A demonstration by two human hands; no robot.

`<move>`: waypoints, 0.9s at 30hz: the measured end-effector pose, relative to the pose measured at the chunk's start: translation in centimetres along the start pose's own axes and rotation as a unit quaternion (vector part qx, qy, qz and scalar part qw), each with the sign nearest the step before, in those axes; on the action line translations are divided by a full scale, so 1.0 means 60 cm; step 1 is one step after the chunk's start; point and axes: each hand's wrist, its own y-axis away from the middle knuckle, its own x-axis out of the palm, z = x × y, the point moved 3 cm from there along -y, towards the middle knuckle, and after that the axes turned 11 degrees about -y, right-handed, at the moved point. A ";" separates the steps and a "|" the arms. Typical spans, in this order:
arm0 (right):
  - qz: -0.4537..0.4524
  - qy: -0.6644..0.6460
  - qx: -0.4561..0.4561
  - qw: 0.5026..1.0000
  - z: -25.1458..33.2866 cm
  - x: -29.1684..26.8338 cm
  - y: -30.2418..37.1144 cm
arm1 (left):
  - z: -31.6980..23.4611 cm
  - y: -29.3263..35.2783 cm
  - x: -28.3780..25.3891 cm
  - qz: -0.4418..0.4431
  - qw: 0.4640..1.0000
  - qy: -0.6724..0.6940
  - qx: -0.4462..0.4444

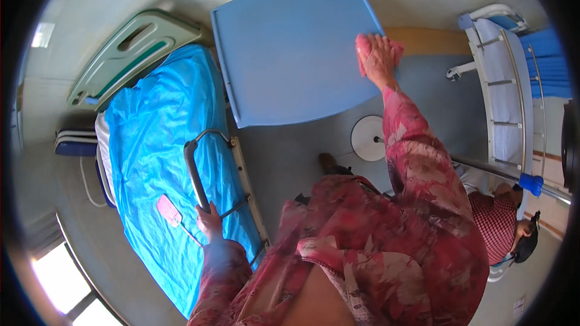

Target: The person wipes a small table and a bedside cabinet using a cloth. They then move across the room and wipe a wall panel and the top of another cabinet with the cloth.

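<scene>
My right hand presses a pink cloth against the right edge of a blue bedside cabinet top. The cloth bunches out on both sides of my fingers. Low on the left, my left hand is closed around the lower end of a grey bed side rail. Beside that hand a pink fly swatter lies on the bright blue bed sheet, its thin handle running toward my wrist.
A green headboard stands at the far left. On the right is another bed with metal rails. A round white stool seat is on the floor below my right arm. A person in a red checked top is at lower right.
</scene>
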 end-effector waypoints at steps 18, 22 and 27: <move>0.089 -0.325 -0.283 0.898 0.526 0.043 0.087 | -0.003 0.003 -0.012 -0.020 1.000 0.000 0.010; 0.080 -0.290 -0.344 0.889 0.439 -0.008 0.143 | 0.004 0.000 -0.001 0.004 1.000 -0.001 -0.002; 0.072 -0.335 -0.167 0.925 0.275 -0.102 0.091 | 0.004 0.008 -0.010 -0.001 1.000 0.012 -0.008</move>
